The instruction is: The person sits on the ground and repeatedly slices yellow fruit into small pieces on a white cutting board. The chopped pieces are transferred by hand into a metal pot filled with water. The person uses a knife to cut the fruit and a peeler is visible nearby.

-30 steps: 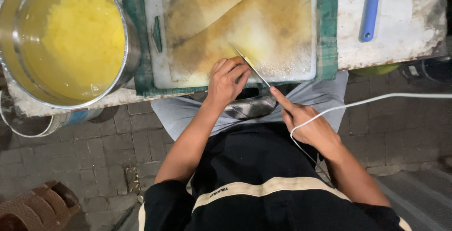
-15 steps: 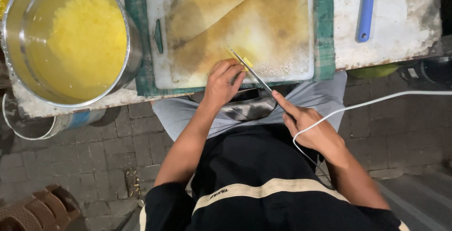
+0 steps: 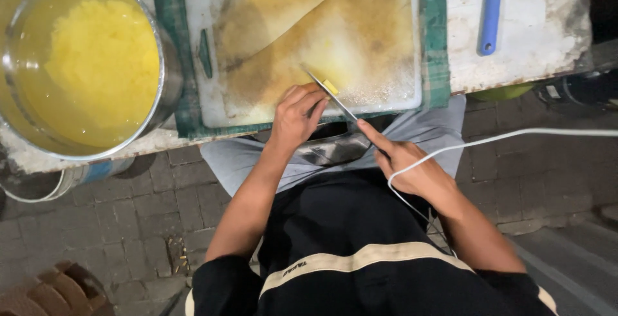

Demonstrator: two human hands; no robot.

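From the head view, my left hand (image 3: 295, 115) had slid left along the one white cutting board (image 3: 309, 39), fingers curled, pressing a small yellow piece (image 3: 330, 86). My right hand (image 3: 412, 171) gripped the single knife (image 3: 329, 94), forefinger extended. One steel pot (image 3: 168, 77) and one blue-handled peeler (image 3: 488, 13) sat on the tabletop (image 3: 541, 39).

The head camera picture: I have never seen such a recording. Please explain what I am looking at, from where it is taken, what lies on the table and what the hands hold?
The camera sits on a person's head and looks down, so you see their own arms and lap. The right hand holds a knife, its blade over the white cutting board. The left hand presses a small yellow piece beside the blade. The board lies on a green cloth on a worn table. To the left stands a metal pot of yellow pieces in liquid; to the right lies a blue-handled tool. A white cable crosses the right wrist.
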